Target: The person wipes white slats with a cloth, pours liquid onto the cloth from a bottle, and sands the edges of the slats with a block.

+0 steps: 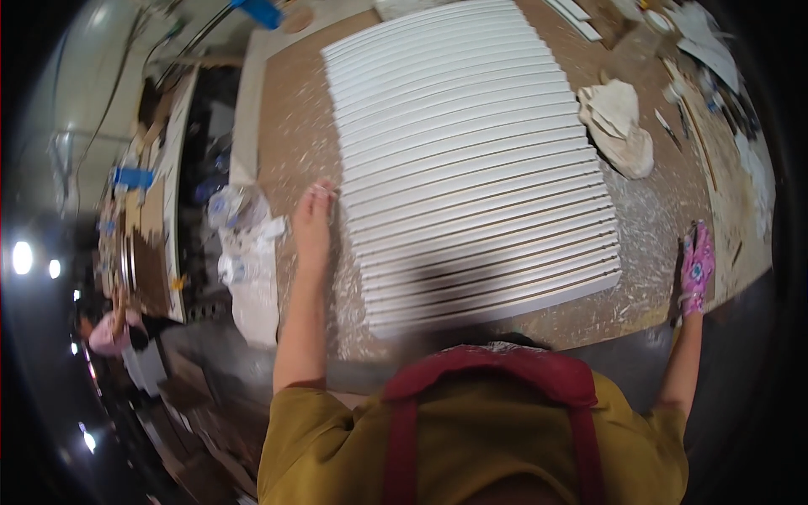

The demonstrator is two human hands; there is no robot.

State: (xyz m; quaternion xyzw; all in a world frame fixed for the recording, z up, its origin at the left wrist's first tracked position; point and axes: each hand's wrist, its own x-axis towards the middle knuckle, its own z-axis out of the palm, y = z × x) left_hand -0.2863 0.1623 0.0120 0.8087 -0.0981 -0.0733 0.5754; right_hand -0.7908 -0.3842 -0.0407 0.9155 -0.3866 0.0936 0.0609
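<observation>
A row of white slats (471, 160), laid side by side, covers the middle of the brown worktable. My bare left hand (315, 210) is just off the left ends of the slats, above the board. Its fingers are curled together, and anything inside them is hidden. My right hand (697, 268), in a pink flowered glove, lies by the right side of the table near its front edge, well apart from the slats. Its fingers point away from me, stretched out and slightly parted. Nothing shows clearly in it.
A crumpled cream cloth (616, 126) lies right of the slats, near a small knife (667, 128). Plastic bottles (231, 206) and a pale cloth (254, 303) sit along the left edge. Another person (114, 332) is at a far-left bench. White dust marks the worktable (290, 118).
</observation>
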